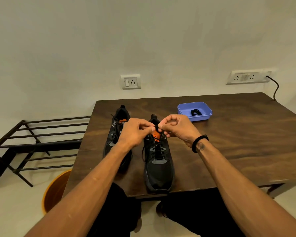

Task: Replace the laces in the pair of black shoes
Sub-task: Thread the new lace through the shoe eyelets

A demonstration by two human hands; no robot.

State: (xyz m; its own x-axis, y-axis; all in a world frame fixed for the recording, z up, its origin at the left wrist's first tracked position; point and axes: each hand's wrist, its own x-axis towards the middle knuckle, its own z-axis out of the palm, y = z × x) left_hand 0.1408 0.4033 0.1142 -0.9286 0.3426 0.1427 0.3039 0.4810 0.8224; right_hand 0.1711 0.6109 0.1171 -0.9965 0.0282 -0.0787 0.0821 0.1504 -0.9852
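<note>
A coiled black lace (196,112) is held in the blue tray (186,108) beyond the fingers (150,128), which are pinched on the right shoe (158,170)'s lace.

Dim warm light, soft shadows, wide-angle bending at edges, slightly soft focus.

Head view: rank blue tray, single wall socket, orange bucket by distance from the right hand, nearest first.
From the right hand:
1. Blue tray, just behind it on the table, to its right.
2. Single wall socket, on the wall behind, to the left.
3. Orange bucket, on the floor, far left.
</note>
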